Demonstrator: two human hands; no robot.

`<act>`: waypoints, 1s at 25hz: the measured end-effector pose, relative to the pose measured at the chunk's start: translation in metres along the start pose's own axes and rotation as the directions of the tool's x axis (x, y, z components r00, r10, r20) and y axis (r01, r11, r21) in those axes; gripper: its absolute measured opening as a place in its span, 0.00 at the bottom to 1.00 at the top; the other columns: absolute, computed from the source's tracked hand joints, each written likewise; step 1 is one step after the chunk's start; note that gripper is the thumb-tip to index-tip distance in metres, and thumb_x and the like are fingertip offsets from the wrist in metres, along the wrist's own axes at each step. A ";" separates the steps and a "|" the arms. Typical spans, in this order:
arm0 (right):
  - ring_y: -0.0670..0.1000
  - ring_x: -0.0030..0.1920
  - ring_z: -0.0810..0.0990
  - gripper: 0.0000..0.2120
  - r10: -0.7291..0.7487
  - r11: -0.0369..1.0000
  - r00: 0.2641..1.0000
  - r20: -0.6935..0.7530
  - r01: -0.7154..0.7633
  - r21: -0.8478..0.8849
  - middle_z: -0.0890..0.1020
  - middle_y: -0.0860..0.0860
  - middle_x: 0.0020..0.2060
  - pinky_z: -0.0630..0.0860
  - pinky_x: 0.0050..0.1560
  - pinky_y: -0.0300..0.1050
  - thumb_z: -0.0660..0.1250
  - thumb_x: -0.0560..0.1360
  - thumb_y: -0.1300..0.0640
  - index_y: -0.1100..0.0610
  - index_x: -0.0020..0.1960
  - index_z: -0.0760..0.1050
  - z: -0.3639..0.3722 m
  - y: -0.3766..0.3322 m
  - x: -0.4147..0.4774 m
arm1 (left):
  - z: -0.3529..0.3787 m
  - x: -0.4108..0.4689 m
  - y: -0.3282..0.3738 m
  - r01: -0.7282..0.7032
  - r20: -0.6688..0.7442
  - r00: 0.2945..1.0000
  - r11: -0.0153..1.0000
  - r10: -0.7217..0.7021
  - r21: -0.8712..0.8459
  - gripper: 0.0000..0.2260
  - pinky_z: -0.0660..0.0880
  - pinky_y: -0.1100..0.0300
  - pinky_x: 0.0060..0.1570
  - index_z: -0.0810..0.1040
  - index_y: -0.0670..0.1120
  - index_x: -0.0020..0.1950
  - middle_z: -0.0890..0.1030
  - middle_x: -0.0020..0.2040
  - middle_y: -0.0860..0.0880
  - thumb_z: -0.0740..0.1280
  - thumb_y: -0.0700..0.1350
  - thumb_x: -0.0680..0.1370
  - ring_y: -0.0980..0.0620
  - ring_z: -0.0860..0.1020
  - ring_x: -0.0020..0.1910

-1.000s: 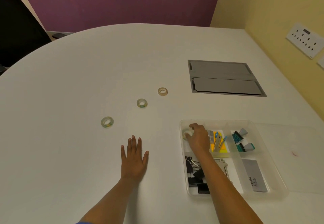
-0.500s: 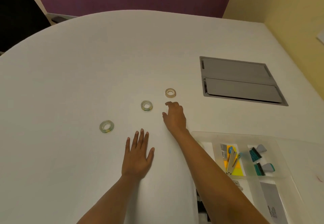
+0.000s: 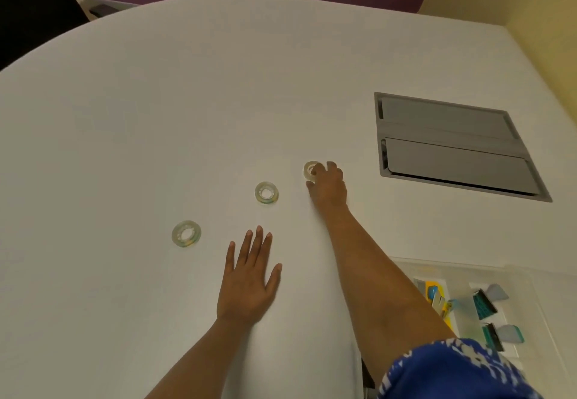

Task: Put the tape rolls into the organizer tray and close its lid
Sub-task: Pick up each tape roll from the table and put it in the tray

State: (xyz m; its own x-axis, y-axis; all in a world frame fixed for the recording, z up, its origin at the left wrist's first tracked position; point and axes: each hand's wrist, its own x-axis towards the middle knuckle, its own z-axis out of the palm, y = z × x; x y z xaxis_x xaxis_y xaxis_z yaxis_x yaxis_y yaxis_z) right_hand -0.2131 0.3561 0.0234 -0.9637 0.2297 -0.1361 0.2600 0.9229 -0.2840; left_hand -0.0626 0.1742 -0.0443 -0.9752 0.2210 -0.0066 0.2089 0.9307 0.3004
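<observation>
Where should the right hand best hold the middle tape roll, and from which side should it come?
The middle tape roll lies flat with its hole up. Probably best: right hand comes from above, thumb and finger pinching opposite sides of the outer rim.

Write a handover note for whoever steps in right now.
Left hand: flat on the white table, empty.
Right hand: fingers closing on the farthest tape roll; lift not clear.
Middle tape roll and nearest tape roll lie flat on the table, untouched.
Organizer tray sits at lower right, open, its lid not clearly visible.
Left: get three rolls into the tray, close its lid.
</observation>
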 end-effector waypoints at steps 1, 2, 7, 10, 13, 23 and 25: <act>0.56 0.69 0.66 0.19 0.007 1.000 1.000 -0.016 -0.007 0.021 0.66 0.58 0.70 0.71 0.64 0.48 0.61 0.80 0.57 0.61 0.69 0.67 0.000 0.001 -0.001 | 0.000 0.000 0.000 0.001 0.008 1.000 1.000 -0.001 0.004 0.28 0.35 0.52 0.74 0.37 0.54 0.76 0.39 0.77 0.56 0.42 0.60 0.79 0.56 0.36 0.76; 0.56 0.67 0.68 0.18 0.015 0.999 1.000 -0.017 -0.015 0.044 0.68 0.58 0.68 0.72 0.63 0.48 0.61 0.80 0.57 0.62 0.68 0.68 -0.002 0.001 -0.004 | -0.001 0.000 0.000 0.000 0.016 1.000 1.000 0.000 0.011 0.28 0.35 0.52 0.74 0.36 0.55 0.76 0.38 0.77 0.57 0.41 0.60 0.79 0.57 0.35 0.76; 0.57 0.62 0.76 0.16 0.091 0.938 0.993 -0.075 -0.060 0.342 0.73 0.58 0.64 0.71 0.58 0.42 0.64 0.79 0.57 0.64 0.62 0.72 -0.023 -0.002 -0.037 | -0.006 -0.001 0.002 0.003 0.031 1.000 1.000 -0.003 -0.014 0.27 0.36 0.52 0.75 0.37 0.54 0.76 0.39 0.78 0.56 0.44 0.59 0.80 0.58 0.35 0.76; 0.54 0.59 0.77 0.13 0.106 0.868 0.976 -0.192 0.003 0.497 0.76 0.55 0.61 0.66 0.51 0.33 0.70 0.74 0.57 0.61 0.56 0.75 -0.044 0.008 -0.081 | -0.007 -0.002 0.002 0.005 0.040 0.999 1.000 -0.005 -0.004 0.27 0.38 0.51 0.76 0.38 0.54 0.76 0.40 0.78 0.56 0.44 0.59 0.80 0.58 0.36 0.76; 0.54 0.58 0.75 0.18 0.073 0.862 0.980 -0.187 0.033 0.506 0.76 0.55 0.58 0.66 0.49 0.37 0.72 0.71 0.59 0.58 0.59 0.73 -0.061 0.033 -0.125 | -0.009 -0.001 0.003 0.007 0.052 0.999 1.000 -0.006 -0.013 0.27 0.39 0.50 0.77 0.41 0.53 0.77 0.41 0.78 0.55 0.45 0.58 0.80 0.58 0.36 0.76; 0.56 0.63 0.70 0.24 0.223 0.947 0.967 0.128 -0.245 0.208 0.71 0.58 0.63 0.69 0.59 0.45 0.68 0.73 0.64 0.61 0.67 0.66 -0.036 0.092 -0.200 | -0.007 0.000 0.001 0.005 0.064 0.998 1.000 -0.004 -0.015 0.27 0.38 0.51 0.76 0.43 0.53 0.77 0.43 0.78 0.55 0.45 0.58 0.80 0.59 0.37 0.75; 0.57 0.63 0.70 0.23 0.239 0.944 0.963 0.125 -0.260 0.205 0.70 0.58 0.63 0.70 0.59 0.46 0.66 0.73 0.66 0.62 0.67 0.66 -0.028 0.092 -0.198 | -0.007 0.000 0.000 0.007 0.065 0.998 1.000 -0.006 -0.015 0.27 0.38 0.51 0.76 0.43 0.53 0.77 0.43 0.79 0.55 0.44 0.58 0.80 0.59 0.37 0.75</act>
State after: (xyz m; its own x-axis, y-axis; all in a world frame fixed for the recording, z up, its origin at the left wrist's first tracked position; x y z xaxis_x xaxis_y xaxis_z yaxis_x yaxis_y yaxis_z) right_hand -0.0001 0.4046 0.0509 -0.8586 0.4029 -0.3170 0.5085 0.7478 -0.4268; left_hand -0.0629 0.1728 -0.0378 -0.9697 0.2338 -0.0704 0.2009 0.9278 0.3145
